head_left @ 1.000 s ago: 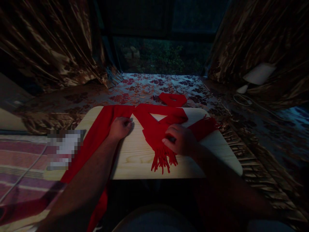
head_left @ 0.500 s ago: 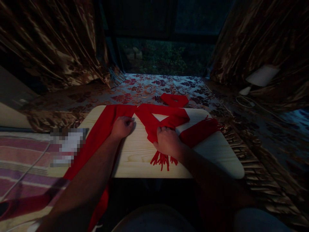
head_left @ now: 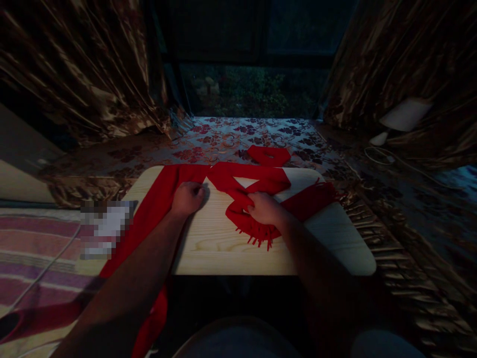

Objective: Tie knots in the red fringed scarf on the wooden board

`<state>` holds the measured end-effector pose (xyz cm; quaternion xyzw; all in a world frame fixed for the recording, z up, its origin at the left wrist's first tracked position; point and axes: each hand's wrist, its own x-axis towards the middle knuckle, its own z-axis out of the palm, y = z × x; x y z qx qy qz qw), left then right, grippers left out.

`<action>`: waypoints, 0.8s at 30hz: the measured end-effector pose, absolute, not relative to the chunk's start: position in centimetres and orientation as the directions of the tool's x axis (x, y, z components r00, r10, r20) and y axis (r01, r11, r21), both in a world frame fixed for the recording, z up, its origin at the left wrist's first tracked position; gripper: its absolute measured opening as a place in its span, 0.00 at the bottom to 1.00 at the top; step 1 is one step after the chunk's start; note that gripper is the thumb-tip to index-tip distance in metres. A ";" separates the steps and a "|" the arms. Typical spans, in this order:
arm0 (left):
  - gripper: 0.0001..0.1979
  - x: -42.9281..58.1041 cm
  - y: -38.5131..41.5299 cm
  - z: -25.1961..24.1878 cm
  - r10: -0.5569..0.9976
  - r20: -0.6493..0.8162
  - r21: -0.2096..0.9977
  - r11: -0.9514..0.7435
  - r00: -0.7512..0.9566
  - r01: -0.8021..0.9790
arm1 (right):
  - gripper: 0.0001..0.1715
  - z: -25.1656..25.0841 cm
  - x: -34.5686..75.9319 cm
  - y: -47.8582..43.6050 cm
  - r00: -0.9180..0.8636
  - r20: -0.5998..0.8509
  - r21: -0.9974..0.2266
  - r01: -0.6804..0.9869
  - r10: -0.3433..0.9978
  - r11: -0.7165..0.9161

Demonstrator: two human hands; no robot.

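Note:
A red fringed scarf (head_left: 257, 172) lies in loops and folds across a pale wooden table (head_left: 208, 256). My right hand (head_left: 266, 209) is closed on a bunched part of it, with the fringe (head_left: 263, 237) spread just below. Another fringed end (head_left: 311, 200) reaches the table's right edge. My left hand (head_left: 188, 198) rests with curled fingers at the inner edge of a long red strip of fabric (head_left: 147, 214), which runs down the table's left side and hangs off the front. Nothing shows inside the left fingers.
Beyond the table, a red folded loop of fabric (head_left: 269, 155) lies on the patterned sill cover (head_left: 219, 132). A white lamp (head_left: 406, 115) with a cord stands at the right. On the left are a striped bedspread (head_left: 37, 248) and a red cylindrical object (head_left: 40, 320). Curtains flank the window.
My right hand has gone from lying over the scarf to gripping it, shifting slightly right and up. The cloth there has bunched and its fringe moved right. My left hand stayed nearly still.

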<state>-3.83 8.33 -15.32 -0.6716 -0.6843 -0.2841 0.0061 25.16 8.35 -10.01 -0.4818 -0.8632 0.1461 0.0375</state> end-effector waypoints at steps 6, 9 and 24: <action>0.12 1.7 4.9 -13.6 0.938 0.233 0.617 0.064 -0.259 0.784 | 0.23 -10.3 24.2 6.8 -0.478 -0.005 -0.200 0.861 0.878 0.468; 0.16 5.9 2.2 -13.5 0.921 -0.033 0.915 0.184 -0.387 0.360 | 0.17 -10.4 24.1 6.9 -0.454 0.032 -0.187 0.873 0.891 0.451; 0.07 14.2 -2.1 -11.8 0.843 -0.525 0.570 0.450 0.117 -0.687 | 0.18 -9.7 25.8 9.7 -0.273 0.180 -0.541 0.775 0.945 0.327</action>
